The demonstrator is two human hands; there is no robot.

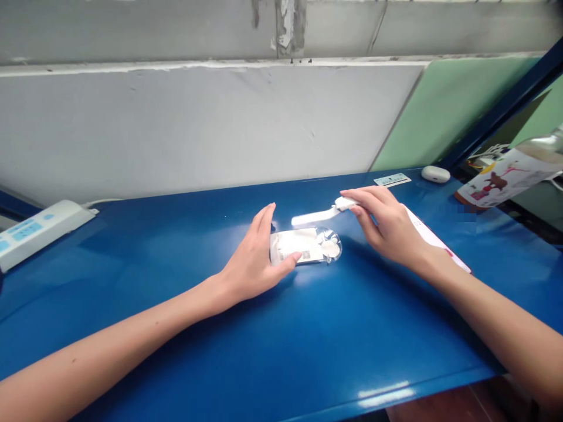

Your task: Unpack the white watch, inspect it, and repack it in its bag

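A small clear plastic package (308, 246) with white contents lies flat on the blue table (281, 346), lit brightly. My left hand (257, 258) rests at its left end, fingers stretched, thumb lying on the package. My right hand (387, 225) is behind and to the right, its fingertips pinching the end of a small white lit lamp bar (316, 215) that shines down on the package.
A white power strip (35, 231) sits at the far left edge. A white earbud case (435, 173) and a small label (392, 179) lie at the back right. A printed bottle (505, 176) leans in from the right. A white card (433, 237) lies under my right wrist.
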